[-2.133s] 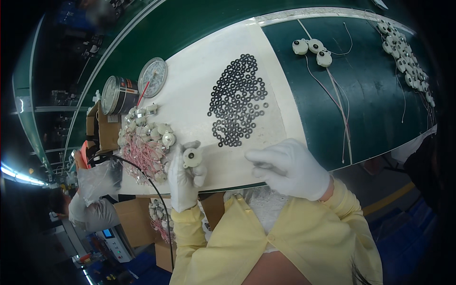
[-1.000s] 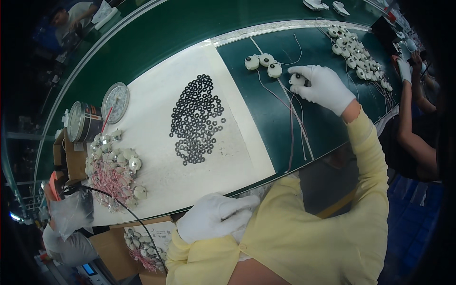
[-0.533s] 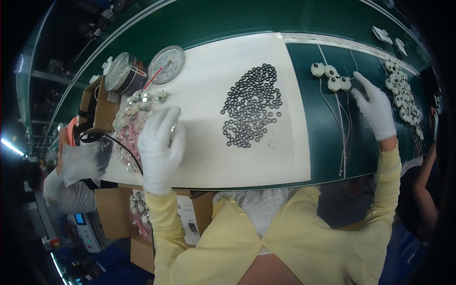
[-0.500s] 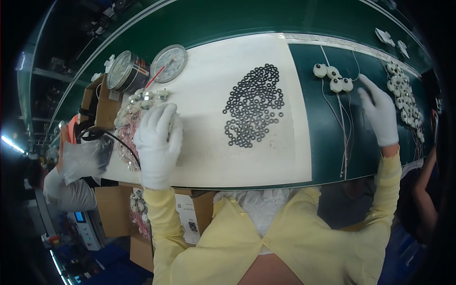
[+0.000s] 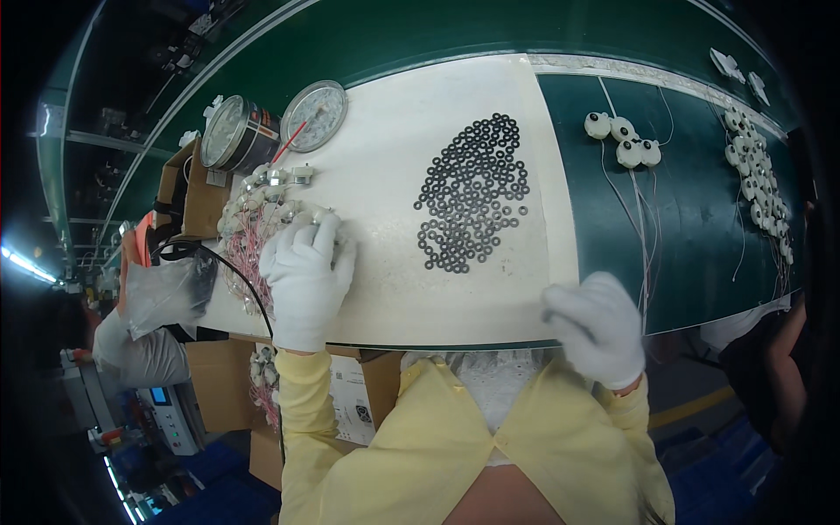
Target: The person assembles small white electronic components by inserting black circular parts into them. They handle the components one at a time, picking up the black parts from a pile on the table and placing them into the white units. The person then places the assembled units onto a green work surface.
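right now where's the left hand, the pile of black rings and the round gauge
left hand point(image 5: 304, 280), head view, on the back of the white glove
pile of black rings point(image 5: 472, 201), head view, middle of the pile
round gauge point(image 5: 313, 115), head view, centre of its dial face

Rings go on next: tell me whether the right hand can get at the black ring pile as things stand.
Probably yes. The right hand hovers at the near table edge, and only bare white mat lies between it and the black rings.

Single head cam, fisheye, looks steeply down, close over white mat point(image 5: 394, 175); rim prob. distorted.
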The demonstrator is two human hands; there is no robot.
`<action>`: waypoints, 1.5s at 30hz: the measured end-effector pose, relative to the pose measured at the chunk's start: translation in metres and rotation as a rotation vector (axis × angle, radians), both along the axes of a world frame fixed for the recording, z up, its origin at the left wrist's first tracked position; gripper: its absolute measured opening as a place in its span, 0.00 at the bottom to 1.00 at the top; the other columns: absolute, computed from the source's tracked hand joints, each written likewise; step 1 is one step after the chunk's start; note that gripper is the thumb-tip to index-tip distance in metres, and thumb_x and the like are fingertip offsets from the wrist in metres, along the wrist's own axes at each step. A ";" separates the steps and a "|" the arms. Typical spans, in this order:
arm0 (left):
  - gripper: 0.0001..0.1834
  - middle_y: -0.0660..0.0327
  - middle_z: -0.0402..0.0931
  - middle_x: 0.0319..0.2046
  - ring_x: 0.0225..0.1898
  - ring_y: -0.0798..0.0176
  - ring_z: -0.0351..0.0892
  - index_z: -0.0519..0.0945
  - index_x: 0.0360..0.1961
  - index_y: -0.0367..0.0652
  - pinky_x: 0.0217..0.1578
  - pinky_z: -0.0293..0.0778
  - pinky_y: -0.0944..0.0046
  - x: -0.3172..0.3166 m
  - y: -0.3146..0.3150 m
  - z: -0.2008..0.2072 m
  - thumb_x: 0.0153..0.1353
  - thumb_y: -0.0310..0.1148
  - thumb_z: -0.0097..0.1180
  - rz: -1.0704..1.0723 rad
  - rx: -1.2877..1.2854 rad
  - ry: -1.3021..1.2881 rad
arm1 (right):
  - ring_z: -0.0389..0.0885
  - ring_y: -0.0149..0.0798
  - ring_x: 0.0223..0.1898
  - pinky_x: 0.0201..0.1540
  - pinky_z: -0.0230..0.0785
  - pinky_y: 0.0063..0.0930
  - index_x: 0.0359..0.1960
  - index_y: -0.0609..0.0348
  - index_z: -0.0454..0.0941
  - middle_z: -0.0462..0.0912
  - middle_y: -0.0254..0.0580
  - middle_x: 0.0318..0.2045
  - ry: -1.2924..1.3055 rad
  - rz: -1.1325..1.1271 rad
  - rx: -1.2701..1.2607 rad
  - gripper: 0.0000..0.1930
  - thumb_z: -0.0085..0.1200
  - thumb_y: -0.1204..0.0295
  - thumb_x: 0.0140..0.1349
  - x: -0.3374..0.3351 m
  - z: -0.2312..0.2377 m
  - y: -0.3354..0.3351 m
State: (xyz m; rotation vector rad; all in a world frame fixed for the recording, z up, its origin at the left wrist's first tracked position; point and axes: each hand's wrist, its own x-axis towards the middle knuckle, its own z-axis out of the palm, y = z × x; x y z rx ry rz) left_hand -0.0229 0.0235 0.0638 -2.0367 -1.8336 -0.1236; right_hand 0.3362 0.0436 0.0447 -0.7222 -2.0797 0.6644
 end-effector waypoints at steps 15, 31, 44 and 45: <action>0.17 0.65 0.81 0.39 0.57 0.45 0.77 0.84 0.39 0.53 0.64 0.63 0.35 0.031 -0.023 -0.018 0.47 0.41 0.74 -0.128 -0.047 -0.157 | 0.78 0.47 0.21 0.26 0.66 0.38 0.49 0.58 0.84 0.79 0.40 0.21 0.098 0.124 -0.168 0.18 0.65 0.78 0.55 -0.024 -0.026 -0.003; 0.11 0.51 0.79 0.48 0.54 0.51 0.77 0.83 0.44 0.37 0.60 0.71 0.54 0.000 -0.026 0.068 0.67 0.34 0.58 -0.166 0.683 -0.444 | 0.77 0.45 0.22 0.28 0.66 0.36 0.48 0.58 0.85 0.79 0.38 0.20 0.154 0.069 -0.130 0.18 0.67 0.78 0.54 -0.020 -0.028 -0.009; 0.14 0.66 0.70 0.27 0.34 0.64 0.72 0.77 0.45 0.35 0.47 0.73 0.56 0.024 -0.037 0.134 0.71 0.37 0.52 -0.978 0.241 -2.019 | 0.79 0.44 0.22 0.28 0.68 0.35 0.50 0.57 0.85 0.83 0.38 0.22 0.159 0.078 -0.121 0.18 0.66 0.78 0.56 -0.016 -0.026 -0.005; 0.13 0.66 0.69 0.27 0.33 0.65 0.72 0.76 0.48 0.35 0.44 0.72 0.58 0.026 -0.037 0.138 0.70 0.35 0.54 -0.972 0.240 -2.188 | 0.79 0.44 0.22 0.28 0.69 0.35 0.50 0.57 0.85 0.83 0.38 0.22 0.165 0.078 -0.127 0.18 0.66 0.78 0.56 -0.017 -0.025 -0.006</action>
